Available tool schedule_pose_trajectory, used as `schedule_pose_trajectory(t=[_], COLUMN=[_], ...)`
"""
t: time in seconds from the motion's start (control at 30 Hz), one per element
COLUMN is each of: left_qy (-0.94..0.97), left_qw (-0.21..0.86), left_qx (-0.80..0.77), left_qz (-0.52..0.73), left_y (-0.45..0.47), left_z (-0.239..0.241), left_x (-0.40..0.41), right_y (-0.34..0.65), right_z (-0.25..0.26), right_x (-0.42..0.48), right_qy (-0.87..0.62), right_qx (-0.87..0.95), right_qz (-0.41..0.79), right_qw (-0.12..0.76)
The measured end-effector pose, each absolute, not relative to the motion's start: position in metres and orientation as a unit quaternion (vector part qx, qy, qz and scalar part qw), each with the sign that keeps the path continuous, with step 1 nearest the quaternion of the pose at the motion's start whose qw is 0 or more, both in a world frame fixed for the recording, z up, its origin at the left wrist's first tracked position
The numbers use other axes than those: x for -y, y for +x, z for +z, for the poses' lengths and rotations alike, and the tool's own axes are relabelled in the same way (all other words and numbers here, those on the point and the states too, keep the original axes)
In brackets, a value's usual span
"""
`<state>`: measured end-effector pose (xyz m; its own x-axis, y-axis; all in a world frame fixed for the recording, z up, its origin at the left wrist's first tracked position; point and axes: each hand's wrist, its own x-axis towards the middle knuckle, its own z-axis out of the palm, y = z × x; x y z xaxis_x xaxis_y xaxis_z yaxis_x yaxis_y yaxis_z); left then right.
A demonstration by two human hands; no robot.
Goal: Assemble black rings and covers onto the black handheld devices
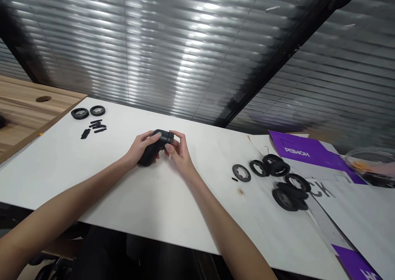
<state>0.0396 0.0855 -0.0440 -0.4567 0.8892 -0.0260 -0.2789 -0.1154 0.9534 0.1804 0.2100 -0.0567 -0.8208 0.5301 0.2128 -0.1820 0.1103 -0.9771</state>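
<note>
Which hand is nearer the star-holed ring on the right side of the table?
Right. The right hand is to the ring's left, apart from it; the left hand is farther left, beyond the right hand.

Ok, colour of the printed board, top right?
The printed board is purple with white lettering; head view.

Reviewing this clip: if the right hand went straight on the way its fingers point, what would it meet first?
The right hand would meet the matte black cylindrical part first; its fingertips seem to touch it already, though depth is unclear.
</note>
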Motion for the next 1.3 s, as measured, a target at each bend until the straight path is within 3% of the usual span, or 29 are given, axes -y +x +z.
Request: schedule_pose_trajectory(t=[1.3], left_qy=[0.377], left_qw=[0.330], left_qx=[-0.512], left_qz=[0.697], left_y=[0.046], left_z=[-0.044], left_x=[-0.082], right_y=[0.178], right_z=[-0.057], right_x=[-0.201], right_qy=[-0.136], right_qx=[0.636], right_qz=[0.709], right_qw=[0.275])
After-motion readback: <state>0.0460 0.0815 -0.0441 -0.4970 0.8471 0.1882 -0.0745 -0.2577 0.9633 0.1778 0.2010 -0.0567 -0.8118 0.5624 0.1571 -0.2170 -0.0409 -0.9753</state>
